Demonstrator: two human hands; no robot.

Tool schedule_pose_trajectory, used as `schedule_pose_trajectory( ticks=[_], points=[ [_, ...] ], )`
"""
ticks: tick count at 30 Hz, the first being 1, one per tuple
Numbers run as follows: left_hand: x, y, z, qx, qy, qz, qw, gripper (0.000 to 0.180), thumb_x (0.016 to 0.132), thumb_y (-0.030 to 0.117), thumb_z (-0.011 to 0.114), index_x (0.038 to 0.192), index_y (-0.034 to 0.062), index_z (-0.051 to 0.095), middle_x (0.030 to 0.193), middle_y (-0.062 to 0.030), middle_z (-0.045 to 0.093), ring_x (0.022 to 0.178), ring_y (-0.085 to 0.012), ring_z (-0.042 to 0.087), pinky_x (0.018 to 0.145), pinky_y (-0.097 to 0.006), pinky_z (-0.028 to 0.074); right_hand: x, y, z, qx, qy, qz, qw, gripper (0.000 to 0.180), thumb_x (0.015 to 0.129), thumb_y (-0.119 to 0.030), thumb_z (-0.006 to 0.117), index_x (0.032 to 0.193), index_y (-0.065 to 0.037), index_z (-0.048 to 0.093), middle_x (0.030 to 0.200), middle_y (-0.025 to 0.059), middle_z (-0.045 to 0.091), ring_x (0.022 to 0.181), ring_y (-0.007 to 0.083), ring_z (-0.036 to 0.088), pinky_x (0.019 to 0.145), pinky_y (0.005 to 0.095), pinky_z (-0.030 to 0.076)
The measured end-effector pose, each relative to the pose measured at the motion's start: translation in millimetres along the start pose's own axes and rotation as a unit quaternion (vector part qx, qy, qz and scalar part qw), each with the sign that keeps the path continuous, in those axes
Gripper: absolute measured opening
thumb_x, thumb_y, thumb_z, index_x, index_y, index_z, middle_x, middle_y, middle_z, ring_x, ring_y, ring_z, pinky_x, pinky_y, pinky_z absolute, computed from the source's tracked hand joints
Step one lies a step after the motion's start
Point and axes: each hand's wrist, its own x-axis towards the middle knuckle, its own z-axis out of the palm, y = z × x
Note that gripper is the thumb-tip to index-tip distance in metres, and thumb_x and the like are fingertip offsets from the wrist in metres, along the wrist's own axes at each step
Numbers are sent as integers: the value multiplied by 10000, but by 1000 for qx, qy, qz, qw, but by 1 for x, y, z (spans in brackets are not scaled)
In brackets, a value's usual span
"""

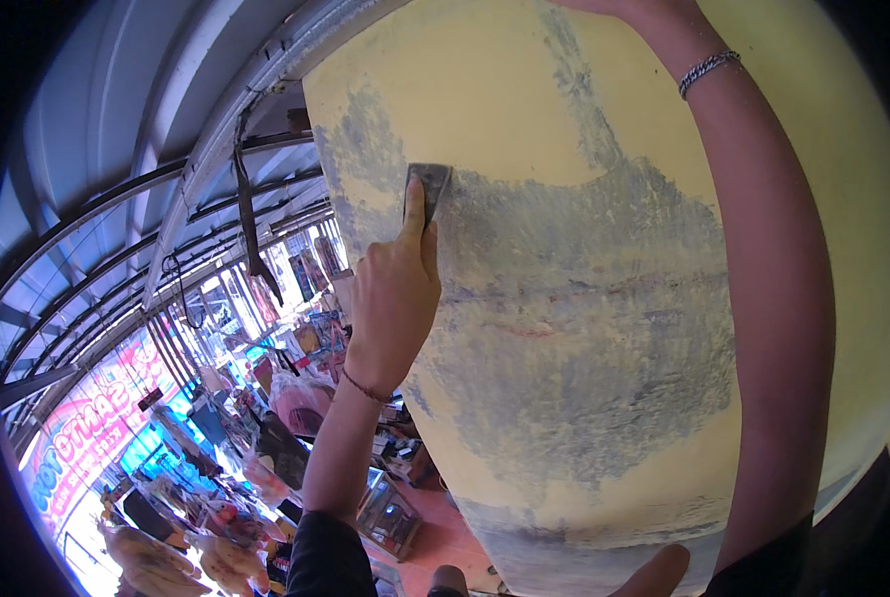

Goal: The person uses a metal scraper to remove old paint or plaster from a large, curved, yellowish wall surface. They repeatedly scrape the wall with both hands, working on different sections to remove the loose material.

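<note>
The left hand (395, 298) is gripping a small flat scraper (427, 187), index finger stretched along it, and pressing its blade against the yellow wall (485, 90) near the wall's left edge, beside a broad grey scraped patch (584, 328). The right hand is reaching past the upper frame edge, so its grip cannot be told; a beaded bracelet (708, 70) is circling its wrist. Far below, a pink rounded sign (87, 438) is hanging among crowded shop stalls (256, 438), under a metal roof (146, 129).

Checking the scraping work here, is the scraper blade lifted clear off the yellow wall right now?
No, the left hand presses the metal scraper flat against the yellow wall, at the edge of the grey scraped patch.
</note>
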Motion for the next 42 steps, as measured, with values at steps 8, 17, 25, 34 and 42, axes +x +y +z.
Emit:
schedule_pose_trajectory(
  ticks=[8,17,25,34,42],
  points=[
    [-71,31,8,-81,-149,81,982,576,1035,143,574,1578,70,397,571,-219,579,517,-411,618,540,-497,481,0,-2,3,-26,14,-20,999,532,928,-206,562,1379,76,551,1461,328,514,1409,442,466,1202,477,360],
    [-131,52,-1,-234,-241,29,941,625,985,143,648,1562,59,424,619,-221,617,583,-427,649,587,-499,489,-1,-1,-3,-72,-37,-48,996,544,929,-213,588,1384,81,541,1398,313,554,1353,406,511,1181,479,380],
    [-122,43,-20,-216,-96,-33,971,624,994,97,625,1545,-69,383,626,-206,621,556,-368,668,583,-426,518,-2,-2,-8,-43,-50,-47,997,523,924,-223,597,1341,92,574,1336,322,574,1313,426,527,1159,489,400],
    [-128,30,-13,-418,-154,-82,891,389,1131,184,364,1314,-72,591,612,-53,604,506,-133,575,542,-301,483,-81,-22,-25,-44,145,-56,987,477,997,-204,602,1404,36,537,1257,286,598,1194,458,577,1036,506,479],
    [-148,67,24,-617,-93,-109,774,419,1150,306,373,1360,17,592,1005,-19,638,625,-20,480,581,-197,412,-312,-185,-184,596,-328,180,710,872,1027,-355,604,1548,160,131,1438,386,394,1337,506,463,1136,536,383]
  ],
)
